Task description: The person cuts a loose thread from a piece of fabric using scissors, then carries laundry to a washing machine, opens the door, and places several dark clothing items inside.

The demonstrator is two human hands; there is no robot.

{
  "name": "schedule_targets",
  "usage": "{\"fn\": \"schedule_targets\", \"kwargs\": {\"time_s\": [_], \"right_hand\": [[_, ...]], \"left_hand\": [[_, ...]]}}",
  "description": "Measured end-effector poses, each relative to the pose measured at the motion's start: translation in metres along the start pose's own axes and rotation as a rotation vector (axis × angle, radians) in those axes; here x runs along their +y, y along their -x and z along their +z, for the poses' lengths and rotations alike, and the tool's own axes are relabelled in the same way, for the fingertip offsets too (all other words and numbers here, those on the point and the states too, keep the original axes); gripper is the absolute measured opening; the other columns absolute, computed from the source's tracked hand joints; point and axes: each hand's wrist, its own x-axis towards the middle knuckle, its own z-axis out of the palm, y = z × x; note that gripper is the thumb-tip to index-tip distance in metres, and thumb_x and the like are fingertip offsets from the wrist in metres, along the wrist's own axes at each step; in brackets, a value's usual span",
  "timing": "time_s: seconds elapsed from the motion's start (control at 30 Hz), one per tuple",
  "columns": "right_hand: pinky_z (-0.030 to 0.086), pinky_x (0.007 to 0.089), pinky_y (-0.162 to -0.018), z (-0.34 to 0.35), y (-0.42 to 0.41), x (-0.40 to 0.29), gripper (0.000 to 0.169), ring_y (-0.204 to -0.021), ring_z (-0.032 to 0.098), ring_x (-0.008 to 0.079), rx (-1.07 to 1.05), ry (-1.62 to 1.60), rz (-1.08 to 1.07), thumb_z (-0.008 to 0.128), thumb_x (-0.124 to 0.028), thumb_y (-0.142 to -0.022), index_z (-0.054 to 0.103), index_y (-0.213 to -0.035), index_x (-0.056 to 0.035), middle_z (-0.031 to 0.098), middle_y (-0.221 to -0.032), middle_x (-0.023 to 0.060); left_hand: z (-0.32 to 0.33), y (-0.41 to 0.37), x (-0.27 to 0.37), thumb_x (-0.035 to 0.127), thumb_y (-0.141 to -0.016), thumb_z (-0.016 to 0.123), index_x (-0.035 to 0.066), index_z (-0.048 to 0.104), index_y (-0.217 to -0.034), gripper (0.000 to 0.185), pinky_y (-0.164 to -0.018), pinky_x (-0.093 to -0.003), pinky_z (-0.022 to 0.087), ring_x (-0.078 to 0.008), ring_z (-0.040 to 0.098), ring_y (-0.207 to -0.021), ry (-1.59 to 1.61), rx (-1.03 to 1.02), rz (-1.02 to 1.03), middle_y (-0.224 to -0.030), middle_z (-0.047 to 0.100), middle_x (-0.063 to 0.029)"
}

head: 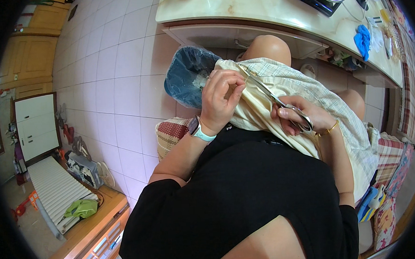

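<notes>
My right hand (300,114) grips a pair of metal scissors (263,88), with its fingers around the handles. The blades point away from me, up and to the left, and look nearly closed. Close to their tips is my left hand (223,95), thumb and fingertips brought together. Whether something thin is pinched there is too small to tell. Across my lap lies a pale cream cloth with a faint plaid pattern (307,85), bunched into folds under both hands. A blue waste bin (176,78) with a clear plastic liner stands just beyond my left hand, some whitish scraps inside.
A marble-look table (243,2) spans the front, bearing a black electric device (319,4), a phone stand (361,1) and a blue cloth (362,42). A checked cushion (171,135) sits by my left forearm. Tiled floor (119,63) extends left toward shoes (106,173).
</notes>
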Motion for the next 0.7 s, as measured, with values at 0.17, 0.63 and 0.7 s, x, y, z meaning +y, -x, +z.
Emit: {"fn": "schedule_targets", "kwargs": {"time_s": [0.17,0.63,0.7], "right_hand": [[0.042,0.0228,-0.05,0.002,-0.005,-0.001,0.043,-0.053,0.054,0.007,0.014,0.013,0.007,0.061,-0.048,-0.104,0.061,-0.096,-0.0058,0.058,-0.061,-0.0004],[0.041,0.0235,-0.049,0.0,-0.016,-0.004,0.044,-0.053,0.052,0.0065,0.007,0.026,0.001,0.063,-0.049,-0.103,0.061,-0.092,-0.0063,0.055,-0.061,-0.0018],[0.04,0.0233,-0.049,0.0,-0.014,-0.005,0.043,-0.053,0.052,0.0065,0.018,0.01,-0.018,0.064,-0.047,-0.103,0.062,-0.094,-0.0054,0.055,-0.061,-0.0016]], "left_hand": [[0.0,0.0,0.0,0.006,-0.086,0.076,0.005,0.064,-0.091,0.013,-0.08,-0.0379,0.052,-0.0292,0.064,-0.09,0.001,-0.003,-0.005,-0.098,0.068,-0.008],[-0.001,0.002,-0.001,0.003,-0.085,0.076,0.005,0.063,-0.093,0.015,-0.082,-0.0385,0.051,-0.0293,0.064,-0.09,0.013,-0.001,-0.004,-0.097,0.068,-0.0085],[-0.005,0.002,-0.003,0.002,-0.085,0.076,0.005,0.063,-0.093,0.015,-0.083,-0.0382,0.051,-0.0291,0.065,-0.091,-0.002,0.037,-0.002,-0.097,0.068,-0.0089]]}}
